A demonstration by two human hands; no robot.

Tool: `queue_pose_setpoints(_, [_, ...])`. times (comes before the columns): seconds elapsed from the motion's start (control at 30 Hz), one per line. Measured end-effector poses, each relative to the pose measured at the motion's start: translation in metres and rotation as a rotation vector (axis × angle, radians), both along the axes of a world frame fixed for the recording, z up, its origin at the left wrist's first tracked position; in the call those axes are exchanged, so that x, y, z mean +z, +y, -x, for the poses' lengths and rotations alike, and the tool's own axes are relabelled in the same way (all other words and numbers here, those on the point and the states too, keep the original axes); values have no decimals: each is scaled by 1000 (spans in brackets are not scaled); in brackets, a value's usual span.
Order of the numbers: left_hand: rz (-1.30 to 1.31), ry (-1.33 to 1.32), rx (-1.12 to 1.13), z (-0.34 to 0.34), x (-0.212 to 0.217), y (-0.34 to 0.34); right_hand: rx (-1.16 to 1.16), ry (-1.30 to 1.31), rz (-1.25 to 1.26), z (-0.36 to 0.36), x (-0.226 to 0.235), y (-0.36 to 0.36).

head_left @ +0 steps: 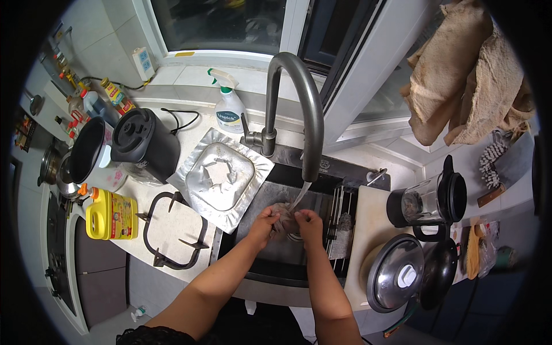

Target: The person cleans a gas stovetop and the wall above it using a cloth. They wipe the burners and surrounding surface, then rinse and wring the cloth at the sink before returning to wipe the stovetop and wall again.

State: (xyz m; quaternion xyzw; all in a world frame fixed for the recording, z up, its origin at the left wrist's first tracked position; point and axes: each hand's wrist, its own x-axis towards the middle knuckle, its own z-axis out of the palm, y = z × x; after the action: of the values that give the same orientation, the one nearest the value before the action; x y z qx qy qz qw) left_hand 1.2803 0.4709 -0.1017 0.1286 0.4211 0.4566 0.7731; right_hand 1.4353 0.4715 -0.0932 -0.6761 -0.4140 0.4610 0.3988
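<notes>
Below the faucet (314, 138), left hand (263, 226) and right hand (310, 225) pinch a greyish cloth (282, 223); probably soft, limp, slippery, water-heavy; best gripped by its bunched edges.

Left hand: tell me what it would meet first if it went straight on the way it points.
Past the bunched beige cloth at its fingertips, the left hand would probably meet the stream of water from the gray faucet, though depth is hard to judge.
</notes>
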Motion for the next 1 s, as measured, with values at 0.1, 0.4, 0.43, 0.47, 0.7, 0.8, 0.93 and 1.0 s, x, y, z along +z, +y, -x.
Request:
queue_pose_setpoints(0.1, [116,16,64,-1,-20,-2,32,138,14,8,-5,0])
queue_pose_setpoints(0.4, [598,-144,-112,-13,13,5,-138,482,109,21,-1,4])
queue_pose_setpoints(0.43, [629,-93,-176,-15,19,8,-132,475,103,19,-2,4])
queue_pose_setpoints(0.47, [640,-153,-163,-15,20,12,-109,437,102,20,0,4])
queue_pose_setpoints(0.7, [507,-237,-198,-21,-32,27,486,-210,-106,12,36,-25])
queue_pose_setpoints(0.8, [498,-198,-106,-23,-38,21,588,-275,-126,1,46,-42])
queue_pose_setpoints(0.93, [419,-131,3,-18,-12,11,227,-33,257,-21,27,-44])
queue_pose_setpoints(1.0, [340,-43,11,-16,-17,3,55,62,126,-14,8,-38])
